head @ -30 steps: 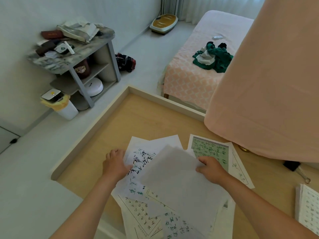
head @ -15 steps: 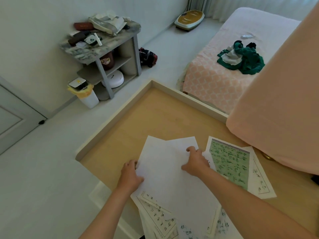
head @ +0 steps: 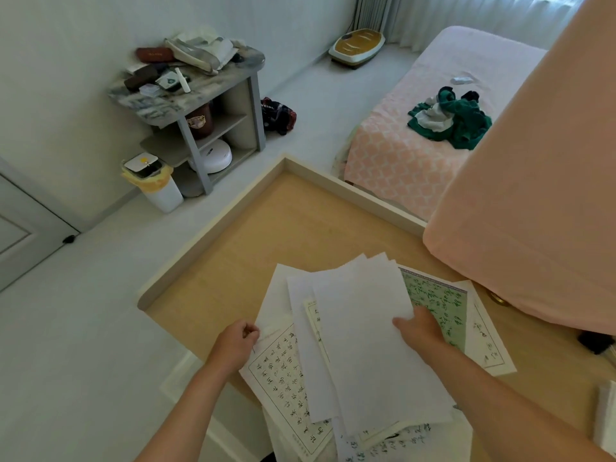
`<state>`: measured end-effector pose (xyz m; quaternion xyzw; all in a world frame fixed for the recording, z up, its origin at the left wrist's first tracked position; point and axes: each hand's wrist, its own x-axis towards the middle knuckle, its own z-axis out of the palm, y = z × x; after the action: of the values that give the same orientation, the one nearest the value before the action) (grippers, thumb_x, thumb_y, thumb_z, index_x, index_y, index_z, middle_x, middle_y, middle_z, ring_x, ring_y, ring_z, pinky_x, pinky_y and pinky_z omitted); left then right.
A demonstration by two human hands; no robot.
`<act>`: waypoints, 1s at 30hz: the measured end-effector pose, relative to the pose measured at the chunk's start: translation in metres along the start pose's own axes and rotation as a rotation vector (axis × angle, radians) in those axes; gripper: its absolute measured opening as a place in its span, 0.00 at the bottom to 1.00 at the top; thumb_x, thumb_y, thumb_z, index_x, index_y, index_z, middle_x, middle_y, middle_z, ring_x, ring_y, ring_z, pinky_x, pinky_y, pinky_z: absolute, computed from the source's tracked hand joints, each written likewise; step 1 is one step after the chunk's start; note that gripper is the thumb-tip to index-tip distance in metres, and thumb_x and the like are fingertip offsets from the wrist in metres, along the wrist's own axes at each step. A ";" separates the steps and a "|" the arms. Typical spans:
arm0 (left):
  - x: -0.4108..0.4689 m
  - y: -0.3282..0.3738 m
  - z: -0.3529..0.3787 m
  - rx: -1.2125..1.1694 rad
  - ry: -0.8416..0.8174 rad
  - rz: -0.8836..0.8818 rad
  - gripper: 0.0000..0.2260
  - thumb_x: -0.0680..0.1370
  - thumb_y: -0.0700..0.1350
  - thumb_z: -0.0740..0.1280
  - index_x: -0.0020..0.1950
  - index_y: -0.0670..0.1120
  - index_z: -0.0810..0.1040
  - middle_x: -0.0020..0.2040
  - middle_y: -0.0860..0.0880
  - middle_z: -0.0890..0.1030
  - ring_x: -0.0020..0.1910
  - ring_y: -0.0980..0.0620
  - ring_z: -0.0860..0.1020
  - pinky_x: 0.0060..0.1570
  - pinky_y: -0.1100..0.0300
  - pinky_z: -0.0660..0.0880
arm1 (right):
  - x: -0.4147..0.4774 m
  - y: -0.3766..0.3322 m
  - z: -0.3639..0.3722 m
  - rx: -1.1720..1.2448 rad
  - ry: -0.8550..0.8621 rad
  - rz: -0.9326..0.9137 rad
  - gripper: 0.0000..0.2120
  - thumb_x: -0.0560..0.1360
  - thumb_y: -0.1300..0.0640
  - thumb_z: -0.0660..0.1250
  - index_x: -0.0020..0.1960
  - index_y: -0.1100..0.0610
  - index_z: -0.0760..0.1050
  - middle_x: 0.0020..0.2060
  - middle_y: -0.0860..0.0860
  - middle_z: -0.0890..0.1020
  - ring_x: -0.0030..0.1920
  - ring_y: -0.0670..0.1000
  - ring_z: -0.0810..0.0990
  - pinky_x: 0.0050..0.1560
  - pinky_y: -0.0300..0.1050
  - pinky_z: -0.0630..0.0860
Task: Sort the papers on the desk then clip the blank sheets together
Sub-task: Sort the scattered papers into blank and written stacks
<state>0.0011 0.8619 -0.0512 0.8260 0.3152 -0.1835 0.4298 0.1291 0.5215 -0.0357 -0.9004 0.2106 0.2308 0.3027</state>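
Where the right hand (head: 418, 331) meets the paper, its thumb is laid on top of the blank sheets (head: 363, 331) at their right edge, the other fingers hidden beneath. Several sheets are gripped together, fanned at their far corners and held over the pile.

Left hand (head: 235, 345): fingers are curled in, thumb and forefinger pinched on the far-left corner of a gridded calligraphy sheet (head: 283, 381). A plain white sheet (head: 275, 298) is seen just behind that corner. More inked sheets (head: 400, 441) are noted beneath, at the near edge.

Just right of the held sheets, a green-gridded sheet (head: 436, 305) is laid flat on the desk (head: 266, 228), partly under the right hand. A black clip (head: 596, 341) is seen near the desk's right side, partly hidden below a pink cloth (head: 533, 195).

Containers:
- White bin (head: 163, 195) on the floor, lined with a yellow bag and lidded. Contents are hidden.
- Grey shelf unit (head: 220, 83) beside it. Its top is heaped with cases, a bag and small boxes. A brown tub (head: 200, 121) is kept on the middle shelf and a round white device (head: 215, 156) on the lower one.

Green and white clothes (head: 450, 121) are piled on the bed (head: 400, 161).
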 end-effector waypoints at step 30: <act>-0.051 0.015 0.000 0.320 -0.354 -0.054 0.24 0.72 0.44 0.75 0.67 0.45 0.74 0.63 0.49 0.78 0.57 0.50 0.78 0.51 0.58 0.77 | -0.035 0.024 0.015 -0.017 0.024 0.067 0.26 0.70 0.59 0.68 0.67 0.56 0.69 0.57 0.56 0.69 0.52 0.57 0.75 0.49 0.49 0.78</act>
<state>-0.0268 0.8367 -0.0132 0.8298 0.2240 -0.3845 0.3369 0.0842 0.5218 -0.0385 -0.8981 0.2425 0.2316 0.2845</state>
